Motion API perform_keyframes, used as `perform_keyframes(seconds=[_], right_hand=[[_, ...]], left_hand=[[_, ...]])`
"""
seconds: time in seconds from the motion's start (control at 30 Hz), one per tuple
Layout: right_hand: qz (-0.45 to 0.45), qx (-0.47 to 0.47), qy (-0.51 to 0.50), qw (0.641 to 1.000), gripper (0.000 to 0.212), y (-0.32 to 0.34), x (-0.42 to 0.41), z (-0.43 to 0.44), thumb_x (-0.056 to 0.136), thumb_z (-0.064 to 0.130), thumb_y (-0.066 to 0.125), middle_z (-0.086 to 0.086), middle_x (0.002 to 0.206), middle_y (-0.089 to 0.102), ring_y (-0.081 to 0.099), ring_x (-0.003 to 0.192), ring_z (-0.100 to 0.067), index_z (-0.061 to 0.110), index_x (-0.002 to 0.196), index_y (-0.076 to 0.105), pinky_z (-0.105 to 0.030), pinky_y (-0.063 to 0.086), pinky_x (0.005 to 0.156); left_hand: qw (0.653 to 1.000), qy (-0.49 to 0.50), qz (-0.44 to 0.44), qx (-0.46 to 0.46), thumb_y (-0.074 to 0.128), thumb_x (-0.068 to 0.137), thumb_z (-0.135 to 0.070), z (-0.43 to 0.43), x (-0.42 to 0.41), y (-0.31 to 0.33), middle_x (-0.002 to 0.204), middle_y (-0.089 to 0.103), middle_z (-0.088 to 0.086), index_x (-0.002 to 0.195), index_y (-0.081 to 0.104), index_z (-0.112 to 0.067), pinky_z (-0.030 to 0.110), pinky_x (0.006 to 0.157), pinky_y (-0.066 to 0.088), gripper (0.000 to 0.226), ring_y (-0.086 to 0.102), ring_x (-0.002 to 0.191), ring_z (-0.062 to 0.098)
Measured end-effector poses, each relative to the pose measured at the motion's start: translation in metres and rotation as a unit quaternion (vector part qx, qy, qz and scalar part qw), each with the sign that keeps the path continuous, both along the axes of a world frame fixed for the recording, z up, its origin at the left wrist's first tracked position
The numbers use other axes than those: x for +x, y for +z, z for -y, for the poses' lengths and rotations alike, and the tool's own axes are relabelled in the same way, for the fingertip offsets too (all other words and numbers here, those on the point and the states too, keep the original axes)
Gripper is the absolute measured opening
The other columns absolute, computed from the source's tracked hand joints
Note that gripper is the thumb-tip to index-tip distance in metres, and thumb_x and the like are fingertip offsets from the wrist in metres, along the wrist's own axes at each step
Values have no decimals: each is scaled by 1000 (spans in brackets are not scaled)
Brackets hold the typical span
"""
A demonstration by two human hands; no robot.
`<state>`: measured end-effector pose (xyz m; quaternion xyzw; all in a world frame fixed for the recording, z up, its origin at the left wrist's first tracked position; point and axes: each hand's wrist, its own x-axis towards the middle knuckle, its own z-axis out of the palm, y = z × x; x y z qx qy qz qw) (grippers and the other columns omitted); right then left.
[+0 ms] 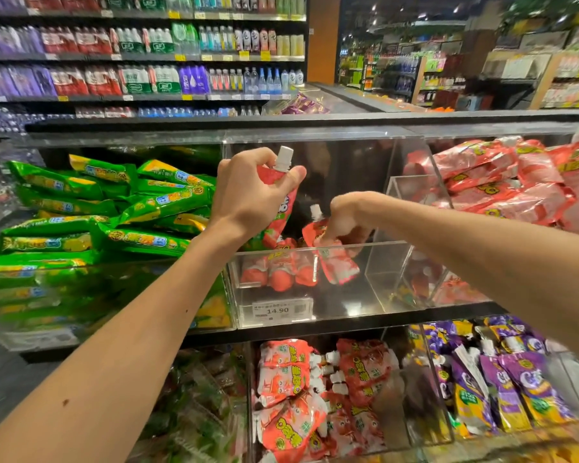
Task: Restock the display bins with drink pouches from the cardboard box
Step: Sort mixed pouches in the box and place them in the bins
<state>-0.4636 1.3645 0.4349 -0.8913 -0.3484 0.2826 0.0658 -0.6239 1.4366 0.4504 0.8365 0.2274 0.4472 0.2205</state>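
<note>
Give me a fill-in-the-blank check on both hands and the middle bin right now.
1. The left hand grips a red pouch whose cap is ____.
2. The right hand pinches a second pouch, also coloured ____, in the clear bin.
3. The price tag on that bin reads ____.
4. The packs in the bin to its left are ____.
Missing words: white; red; 14.90; green.
</note>
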Motion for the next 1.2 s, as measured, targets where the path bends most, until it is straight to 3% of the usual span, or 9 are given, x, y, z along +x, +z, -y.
perform_keyframes(seconds=[0.2,0.43,0.53,0.63,0.7,0.8,1.0,1.1,1.2], right_hand=[[7,-102,-33,994,39,-19,21,-35,102,27,54,-14,129,61,55,128,-28,-1,129,57,-37,42,111],[10,-95,-23,995,42,-25,21,-40,103,26,52,-17,134,61,58,124,-32,-3,133,57,-39,43,109],[74,-81,21,994,35,-14,10,-31,99,22,59,-14,120,64,65,99,-28,-1,125,61,-33,54,88],[183,31,44,982,29,11,1,-15,93,15,61,-13,95,70,70,81,-26,-7,113,65,-35,60,74],[78,187,36,979,27,27,-6,3,91,4,61,-15,92,68,67,82,-23,-7,116,65,-34,59,70],[-144,347,83,923,30,52,-35,52,91,2,65,-17,107,71,66,94,-19,2,121,64,-31,57,86],[-169,494,73,850,37,68,-65,125,94,21,67,-17,108,73,73,96,-28,3,126,58,-43,61,83],[-194,569,62,796,25,77,-55,167,96,14,64,-8,96,75,73,77,-13,0,117,64,-25,59,66],[-191,596,51,778,16,72,-29,219,95,10,64,4,77,74,66,64,-1,1,107,67,-13,51,57]], left_hand=[[999,-15,0,29,71,86,-49,-2,-4,-4,63,54,-18,72,65,-22,2,62,31,31,50,63,-8],[999,-13,11,39,69,85,-55,-6,-1,-4,58,52,-15,67,62,-21,20,57,31,39,48,59,1],[999,-17,12,33,66,88,-57,-3,0,-3,54,48,-11,58,51,-20,21,56,32,49,43,53,5],[999,-18,12,26,64,90,-56,0,1,-2,54,50,-9,59,54,-16,29,59,29,51,44,54,6],[999,-28,21,12,63,91,-56,1,1,0,56,52,-11,61,58,-17,26,58,32,49,46,54,2],[991,-69,77,-81,62,92,-54,4,0,5,52,53,-15,58,55,-24,17,53,35,46,46,48,-7],[900,-247,176,-314,41,101,-54,77,9,53,92,76,9,103,69,-9,40,85,60,53,74,87,22],[863,-327,155,-352,21,102,-62,123,13,68,112,74,10,118,64,-14,44,99,53,67,71,107,23],[876,-314,100,-352,29,105,-53,174,26,59,105,76,2,113,68,-18,38,87,58,53,73,99,15]])
